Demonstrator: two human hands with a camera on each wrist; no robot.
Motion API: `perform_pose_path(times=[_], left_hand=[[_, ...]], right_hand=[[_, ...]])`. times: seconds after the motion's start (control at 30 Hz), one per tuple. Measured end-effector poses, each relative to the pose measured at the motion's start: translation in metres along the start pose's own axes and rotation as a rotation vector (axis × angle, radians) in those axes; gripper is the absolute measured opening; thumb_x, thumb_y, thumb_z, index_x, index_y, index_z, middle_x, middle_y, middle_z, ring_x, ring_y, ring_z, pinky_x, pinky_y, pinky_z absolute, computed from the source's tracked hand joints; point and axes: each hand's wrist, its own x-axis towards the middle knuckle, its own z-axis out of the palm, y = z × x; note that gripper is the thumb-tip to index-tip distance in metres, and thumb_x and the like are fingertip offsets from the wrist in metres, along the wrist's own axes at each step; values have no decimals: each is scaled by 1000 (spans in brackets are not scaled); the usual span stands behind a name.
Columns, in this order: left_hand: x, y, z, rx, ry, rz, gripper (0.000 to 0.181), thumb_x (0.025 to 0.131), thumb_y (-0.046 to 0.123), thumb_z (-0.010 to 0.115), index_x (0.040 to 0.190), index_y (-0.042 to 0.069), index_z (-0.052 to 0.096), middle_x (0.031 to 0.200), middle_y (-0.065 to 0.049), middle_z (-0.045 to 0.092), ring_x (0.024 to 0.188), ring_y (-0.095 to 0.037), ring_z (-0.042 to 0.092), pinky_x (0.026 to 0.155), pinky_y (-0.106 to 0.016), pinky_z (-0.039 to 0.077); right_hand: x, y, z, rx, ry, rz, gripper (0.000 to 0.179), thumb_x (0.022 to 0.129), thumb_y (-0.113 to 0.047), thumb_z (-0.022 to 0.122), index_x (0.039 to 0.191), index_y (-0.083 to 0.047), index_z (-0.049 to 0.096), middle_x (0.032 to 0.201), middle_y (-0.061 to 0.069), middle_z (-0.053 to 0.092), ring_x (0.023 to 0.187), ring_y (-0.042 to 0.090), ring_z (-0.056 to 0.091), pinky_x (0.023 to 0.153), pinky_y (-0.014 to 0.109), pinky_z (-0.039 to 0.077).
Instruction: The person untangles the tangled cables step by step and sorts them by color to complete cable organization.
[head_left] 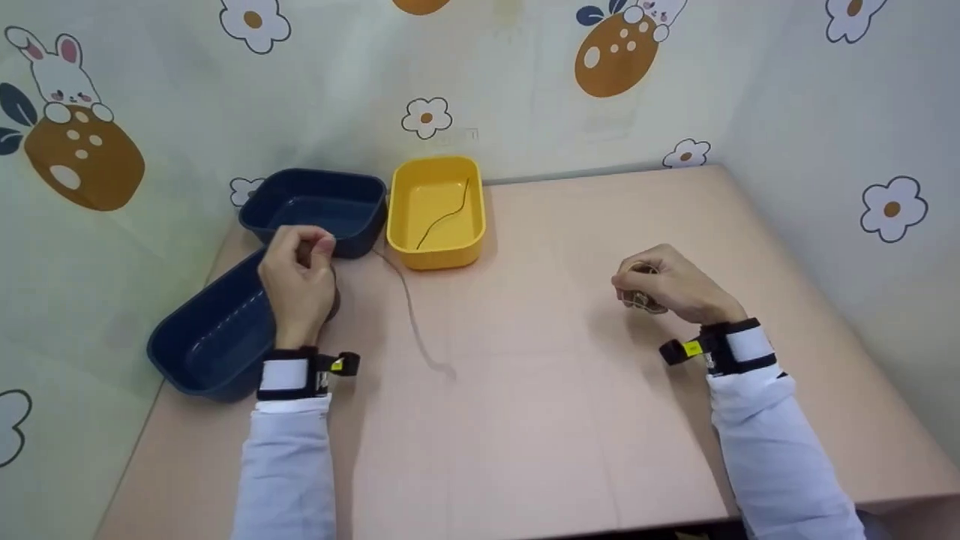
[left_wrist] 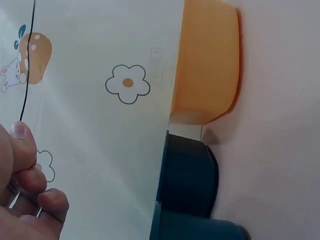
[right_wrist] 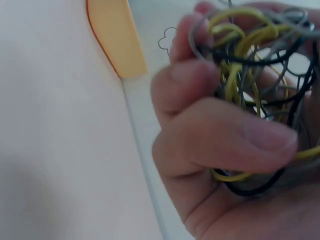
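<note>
My left hand (head_left: pixel 300 289) is raised in front of the blue bins. Between its thumb and forefinger it pinches a thin black wire (left_wrist: pixel 27 80), whose far end runs out of the left wrist view. My right hand (head_left: pixel 679 285), held above the right side of the table, grips a tangled bundle of wires (right_wrist: pixel 250 55) in yellow, black and grey. Fingers cover part of the bundle. In the head view a dark thin strand (head_left: pixel 450 214) appears across the yellow bin (head_left: pixel 435 259); whether it lies inside or passes in front, I cannot tell.
Two dark blue bins stand at the left, one behind (head_left: pixel 315 176) and one nearer (head_left: pixel 217 367), partly behind my left hand. A faint curved line (head_left: pixel 412 315) crosses the pink tabletop (head_left: pixel 510 420); wire or shadow is unclear. Patterned sheeting (head_left: pixel 525 120) borders the table.
</note>
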Motion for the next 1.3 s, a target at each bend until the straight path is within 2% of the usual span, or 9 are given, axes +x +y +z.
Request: perform_pose_path(times=[0.07,0.2,0.33,0.47,0.73,0.83,1.07,1.2,1.3], left_hand=[[1,2,-2,-11,-43,-17,24,106,19,80,98,-4,76,95,-16,68,79,-6,51,75,-20,37],[0,11,9,-37,-108,-48,20,109,17,77,105,-3,77,100,-14,68,85,-12,55,77,-22,41],[1,21,18,-56,-98,-55,18,108,14,77,108,-3,79,100,-16,67,85,-17,54,76,-22,39],[5,29,22,-91,-87,-73,18,108,15,77,109,-3,80,102,-15,70,83,-11,55,76,-19,41],[22,46,25,-273,-97,-177,18,112,17,73,114,0,76,100,2,68,80,-8,56,73,-20,44],[29,49,26,-225,-91,-164,20,113,19,72,115,0,76,99,2,68,79,-7,57,73,-20,45],[36,43,40,-37,-69,-112,24,111,22,74,112,-1,79,104,-16,75,85,-10,61,83,-23,45],[34,35,56,7,-125,-130,22,111,20,73,112,-1,79,106,-17,75,89,-19,65,83,-25,47],[33,30,68,42,-210,-141,21,112,18,72,114,-2,79,109,-18,76,93,-25,68,82,-26,49]], right_hand=[[2,0,2,-7,8,3,32,110,-14,66,91,11,71,72,0,67,56,8,47,49,20,37],[6,1,8,-34,-12,12,32,110,-16,66,88,7,73,71,1,66,55,8,48,50,21,39],[7,2,11,-32,8,13,32,109,-14,67,89,9,73,72,2,67,55,9,48,49,22,39],[8,3,11,-26,6,20,33,109,-15,67,92,12,72,73,3,68,56,9,49,50,22,39],[8,0,12,-22,13,11,34,110,-16,68,94,14,72,74,2,68,57,9,51,51,22,41],[8,-3,13,-2,26,-8,32,109,-15,68,92,11,73,74,1,68,58,9,51,51,21,41],[10,-4,16,-16,35,-29,31,110,-15,67,92,10,74,76,1,70,59,8,52,51,21,42],[12,-2,19,-20,30,-31,31,110,-15,67,90,6,75,75,0,70,58,8,52,51,20,42],[14,-3,20,-17,22,-30,30,110,-15,67,89,6,75,75,0,70,58,8,52,51,20,41]])
